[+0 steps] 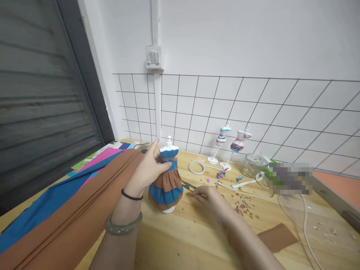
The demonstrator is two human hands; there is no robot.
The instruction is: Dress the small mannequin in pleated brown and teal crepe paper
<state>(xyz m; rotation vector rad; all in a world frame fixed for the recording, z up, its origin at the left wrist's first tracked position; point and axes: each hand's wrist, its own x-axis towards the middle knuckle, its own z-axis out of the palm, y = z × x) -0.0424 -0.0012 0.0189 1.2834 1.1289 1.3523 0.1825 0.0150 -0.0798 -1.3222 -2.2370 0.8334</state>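
Observation:
A small white dress form [169,144] stands upright on the wooden table, wearing a blue and brown layered skirt [165,193] and a blue top. My left hand [149,165] holds the form at its waist and upper body, thumb across the front, other fingers behind it. To the right, my right hand [206,197] is low over the table with its fingers closed together near a pair of dark scissors [189,186]. A small brown piece shows at its fingertips.
Brown fabric [92,202] and blue fabric [53,198] lie at the left. Two miniature forms [221,140] [237,145], a tape roll [196,168] and a glass jar [251,165] stand behind. Scraps [244,206] and a brown cloth piece [278,238] lie at right.

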